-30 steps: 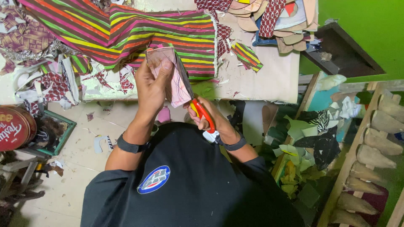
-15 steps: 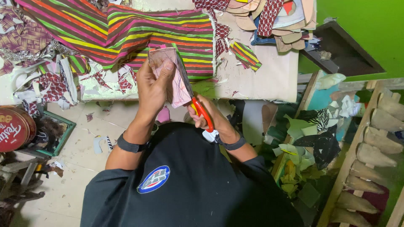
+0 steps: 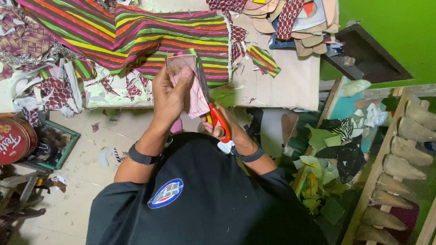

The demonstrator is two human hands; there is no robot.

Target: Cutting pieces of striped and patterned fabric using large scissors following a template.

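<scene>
Pink sheet (image 3: 193, 88): thin, floppy; best pinched near the cut.
Left hand (image 3: 170, 97): fingers pinched the sheet.
Right hand (image 3: 227, 129): fingers clenched through the scissors (image 3: 213, 111).

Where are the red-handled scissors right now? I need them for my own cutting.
In the head view, the red-handled scissors are centre frame in the person's right hand, blades against the pink fabric piece held by the left hand.
</scene>
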